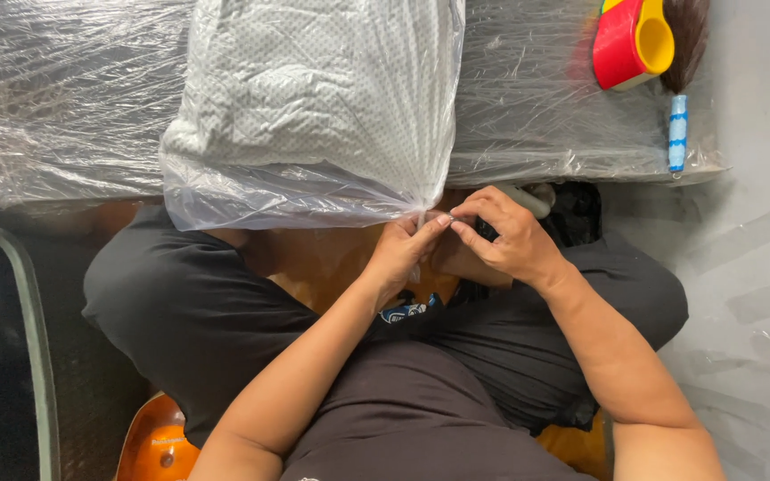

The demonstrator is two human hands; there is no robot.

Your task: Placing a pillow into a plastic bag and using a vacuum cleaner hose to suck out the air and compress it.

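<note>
Clear plastic bag w/ white fabric lies on wrapped table edge. Left hand & right hand both pinch its gathered corner, just below table. Risk: thin film tears if pulled too hard, or neck slips loose.

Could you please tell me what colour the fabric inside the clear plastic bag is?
White fabric with a fine dotted texture, seen in the head view.

bagged cloth on wrapped table, tape rolls perhaps right
</note>
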